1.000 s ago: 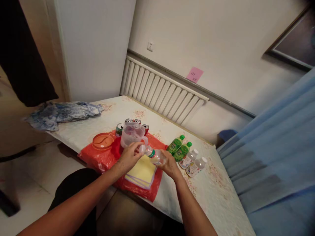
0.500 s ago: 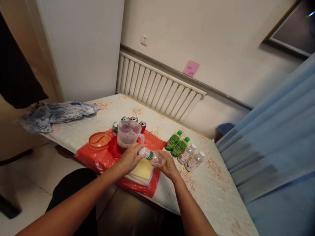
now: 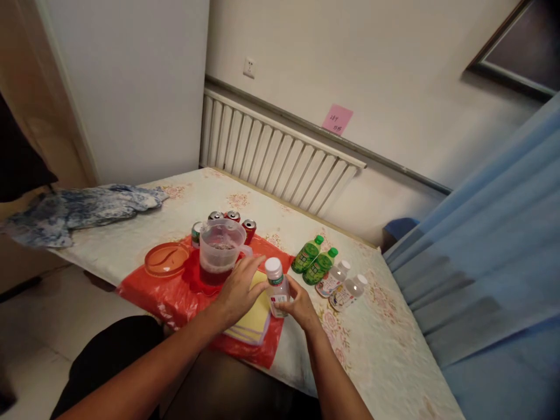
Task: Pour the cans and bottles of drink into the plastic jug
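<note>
My right hand point(image 3: 300, 304) grips a small clear bottle point(image 3: 277, 291) with a white cap and a green-banded label, held upright over yellow cloths point(image 3: 251, 318). Just left of the bottle, my left hand point(image 3: 242, 290) has its fingers apart and holds nothing. Behind my left hand stands a clear plastic pitcher point(image 3: 221, 248) with dark red liquid in it, on a red dish point(image 3: 191, 279). An orange lid point(image 3: 167, 260) lies to its left. All of these rest on or above a red plastic sheet point(image 3: 153, 294).
Several cans point(image 3: 249, 231) stand behind the pitcher. Right of centre are two green bottles point(image 3: 306, 255) and two white-capped bottles point(image 3: 349, 293). Crumpled blue-white fabric point(image 3: 96, 208) lies on the table point(image 3: 385, 350) at left. A radiator point(image 3: 271, 153) and blue curtain point(image 3: 494, 233) border it.
The bottle has gone from tilted to upright, away from the pitcher. My left hand has let go of its cap end and opened. The view has shifted slightly.
</note>
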{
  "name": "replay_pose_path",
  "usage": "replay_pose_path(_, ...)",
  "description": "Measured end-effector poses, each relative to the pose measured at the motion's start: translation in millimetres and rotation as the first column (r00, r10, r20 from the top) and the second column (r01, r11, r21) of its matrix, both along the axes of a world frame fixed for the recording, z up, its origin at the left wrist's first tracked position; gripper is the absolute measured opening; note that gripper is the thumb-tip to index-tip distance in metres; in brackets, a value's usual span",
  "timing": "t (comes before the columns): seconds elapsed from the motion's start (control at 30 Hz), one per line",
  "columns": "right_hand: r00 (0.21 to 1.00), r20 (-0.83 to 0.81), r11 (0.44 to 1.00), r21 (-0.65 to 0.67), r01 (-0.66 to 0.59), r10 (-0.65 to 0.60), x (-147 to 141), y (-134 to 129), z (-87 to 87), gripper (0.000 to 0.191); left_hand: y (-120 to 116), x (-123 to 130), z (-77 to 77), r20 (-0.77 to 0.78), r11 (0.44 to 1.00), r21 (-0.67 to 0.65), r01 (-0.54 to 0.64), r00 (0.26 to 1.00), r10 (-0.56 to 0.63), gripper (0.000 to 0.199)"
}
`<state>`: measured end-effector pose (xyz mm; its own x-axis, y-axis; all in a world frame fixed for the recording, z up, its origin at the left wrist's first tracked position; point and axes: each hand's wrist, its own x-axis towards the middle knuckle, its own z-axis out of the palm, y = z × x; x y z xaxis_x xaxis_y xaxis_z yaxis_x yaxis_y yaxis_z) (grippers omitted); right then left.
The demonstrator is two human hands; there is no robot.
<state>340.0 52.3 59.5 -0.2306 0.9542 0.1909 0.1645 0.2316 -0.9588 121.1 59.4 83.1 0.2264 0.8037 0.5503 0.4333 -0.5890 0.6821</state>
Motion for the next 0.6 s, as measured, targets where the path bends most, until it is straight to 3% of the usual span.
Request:
replay_pose_path(0.13,0.984,-0.161,0.995,-0.077,0.059,-0.071,6.1,28.6,-12.4,0.072,-2.6,9.6,-49.3,0.000,0.997,-0.068,-0.043,0.999,0.043,0.035)
replay_pose_path(0.23,0.968,-0.215,0.989,-0.098,0.111,-0.130,4.2,59.5,-17.2,0.072,0.1,12.9,-91.9,-0.136,0.994,-0.111,0.000,0.991,-0.016,0.025)
replay_pose_path(0.33,0.953,-0.269,0.990,-0.036,0.135,-0.140,-3.1,97.0,-21.2,0.067,8.7,12.6,-124.3,-0.252,0.989,-0.150,0.015,0.966,-0.052,0.024)
replay_pose_path(0.43,0.934,-0.307,0.981,0.004,0.192,-0.181,-12.7,138.9,-28.9,0.062,15.4,11.9,-142.5,-0.336,0.986,-0.165,-0.015,0.941,-0.042,0.022)
replay_pose_path(0.6,0.935,-0.214,0.956,0.020,0.293,-0.282,-28.4,205.6,-46.3,0.058,13.5,13.2,-153.7,-0.393,0.998,-0.042,-0.054,0.919,0.033,0.017)
